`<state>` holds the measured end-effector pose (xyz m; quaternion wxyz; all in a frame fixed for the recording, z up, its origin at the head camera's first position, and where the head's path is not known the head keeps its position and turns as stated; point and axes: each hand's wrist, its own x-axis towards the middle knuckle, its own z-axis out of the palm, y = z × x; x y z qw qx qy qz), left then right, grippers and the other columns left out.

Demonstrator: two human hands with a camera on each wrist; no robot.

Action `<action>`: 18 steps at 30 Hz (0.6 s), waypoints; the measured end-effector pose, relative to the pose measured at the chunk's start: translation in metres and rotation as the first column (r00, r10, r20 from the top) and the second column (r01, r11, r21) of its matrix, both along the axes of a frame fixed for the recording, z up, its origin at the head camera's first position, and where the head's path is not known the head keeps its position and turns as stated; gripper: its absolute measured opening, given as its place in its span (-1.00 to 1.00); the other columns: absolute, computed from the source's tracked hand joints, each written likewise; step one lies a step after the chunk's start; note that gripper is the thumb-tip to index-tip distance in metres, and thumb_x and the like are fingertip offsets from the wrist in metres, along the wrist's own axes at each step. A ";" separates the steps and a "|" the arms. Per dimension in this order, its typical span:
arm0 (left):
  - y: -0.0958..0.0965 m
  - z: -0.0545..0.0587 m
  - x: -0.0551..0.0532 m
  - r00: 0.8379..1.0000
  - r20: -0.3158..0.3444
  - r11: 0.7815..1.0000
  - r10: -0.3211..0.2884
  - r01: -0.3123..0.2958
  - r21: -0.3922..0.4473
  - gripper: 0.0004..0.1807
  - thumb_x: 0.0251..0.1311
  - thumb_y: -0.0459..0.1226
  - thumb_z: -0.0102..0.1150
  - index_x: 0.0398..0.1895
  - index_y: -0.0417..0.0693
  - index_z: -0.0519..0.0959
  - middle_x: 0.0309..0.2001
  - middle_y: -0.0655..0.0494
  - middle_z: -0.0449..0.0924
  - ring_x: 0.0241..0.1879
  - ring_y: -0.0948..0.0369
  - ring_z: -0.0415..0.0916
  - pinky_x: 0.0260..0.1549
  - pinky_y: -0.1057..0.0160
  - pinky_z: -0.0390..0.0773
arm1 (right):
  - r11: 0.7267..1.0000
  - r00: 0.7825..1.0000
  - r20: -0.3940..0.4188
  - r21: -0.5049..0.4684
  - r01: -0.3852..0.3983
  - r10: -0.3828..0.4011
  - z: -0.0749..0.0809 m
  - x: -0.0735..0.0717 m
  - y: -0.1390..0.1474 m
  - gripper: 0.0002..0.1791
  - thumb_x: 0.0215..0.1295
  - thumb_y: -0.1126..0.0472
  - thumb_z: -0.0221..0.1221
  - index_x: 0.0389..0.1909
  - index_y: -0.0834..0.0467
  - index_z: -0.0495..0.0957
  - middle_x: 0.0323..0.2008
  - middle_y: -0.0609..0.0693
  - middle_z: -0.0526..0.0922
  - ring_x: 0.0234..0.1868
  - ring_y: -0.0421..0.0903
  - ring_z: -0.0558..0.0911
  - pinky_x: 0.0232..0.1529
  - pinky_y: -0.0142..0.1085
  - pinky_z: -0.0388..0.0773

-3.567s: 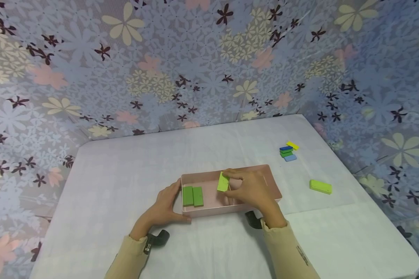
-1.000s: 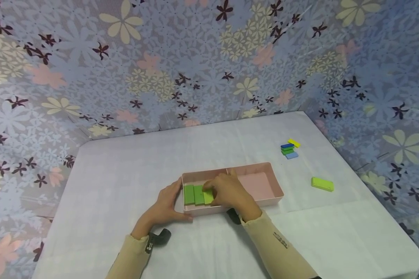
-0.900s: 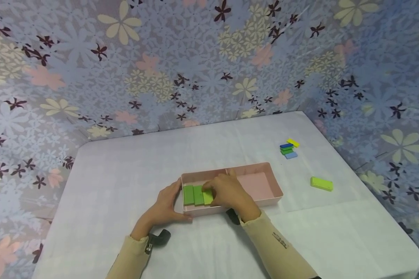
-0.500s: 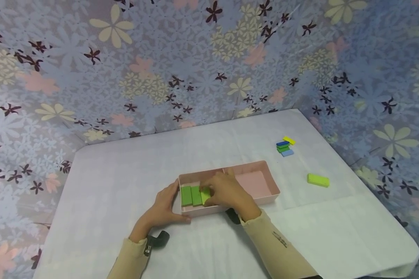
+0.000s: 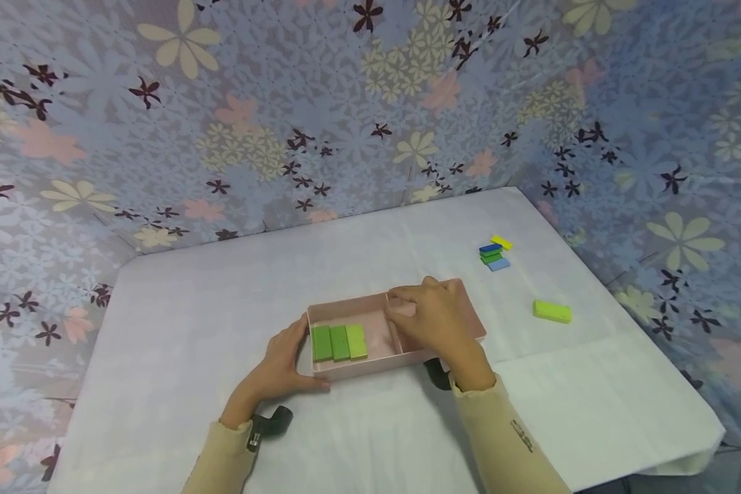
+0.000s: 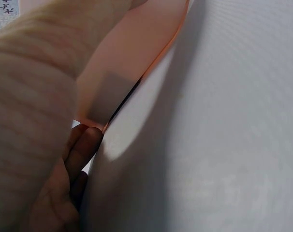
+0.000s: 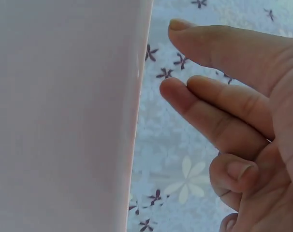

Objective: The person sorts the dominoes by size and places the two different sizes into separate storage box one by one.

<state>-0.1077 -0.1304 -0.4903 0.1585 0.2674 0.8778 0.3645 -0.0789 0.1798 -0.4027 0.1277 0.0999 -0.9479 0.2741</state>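
Observation:
Three flat rectangular blocks lie side by side in the left compartment of a pink box (image 5: 358, 370): a green block (image 5: 322, 343), a second green block (image 5: 339, 343) and a lime block (image 5: 357, 342). My left hand (image 5: 280, 363) rests against the box's left end, thumb along the front wall and fingers by the left wall. My right hand (image 5: 435, 315) hovers above the divider (image 5: 395, 326) and right compartment. In the right wrist view, the thumb and two fingers reach out with a gap between them, holding nothing. The right hand hides much of that compartment.
A lime block or stack (image 5: 552, 311) lies on the white-covered table (image 5: 222, 295) to the right of the box. Behind it sits a small pile of green, dark blue, light blue and yellow blocks (image 5: 492, 255). A flowered cloth (image 5: 253, 103) hangs at the back.
My right hand has let go of the lime block beside the two green ones and moved right, over the divider. The left hand keeps its place at the box's end. The head view has shifted slightly.

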 end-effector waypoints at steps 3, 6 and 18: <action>-0.001 0.001 -0.001 1.000 -0.011 1.000 -0.003 0.003 0.002 0.54 -0.27 0.19 0.62 0.64 -0.07 -0.24 0.60 -0.12 -0.02 0.55 -0.12 -0.05 0.49 -0.27 -0.13 | 1.000 1.000 0.010 -0.005 0.024 -0.024 -0.001 0.001 0.009 -0.60 0.12 0.08 0.48 -0.02 0.10 0.76 -0.20 -0.03 0.81 -0.38 -0.10 0.45 -0.01 0.00 0.17; 0.001 0.001 0.000 1.000 -0.014 1.000 -0.007 0.007 0.009 0.53 -0.26 0.19 0.62 0.65 -0.07 -0.23 0.60 -0.11 -0.01 0.54 -0.12 -0.04 0.48 -0.27 -0.11 | 0.998 0.998 0.010 -0.002 0.066 -0.066 -0.002 0.005 0.019 -0.58 0.11 0.10 0.48 0.01 0.13 0.75 -0.13 0.00 0.80 -0.26 -0.01 0.57 0.02 -0.01 0.24; 0.000 0.003 0.002 1.000 -0.012 1.000 -0.003 0.003 -0.002 0.52 -0.25 0.20 0.61 0.65 -0.01 -0.24 0.60 -0.09 -0.02 0.55 -0.10 -0.04 0.49 -0.24 -0.12 | 0.977 0.979 0.005 -0.062 0.204 -0.204 -0.009 0.023 0.059 -0.65 0.15 0.21 0.45 -0.04 0.22 0.75 -0.21 0.14 0.79 -0.46 -0.03 0.40 -0.42 -0.21 0.35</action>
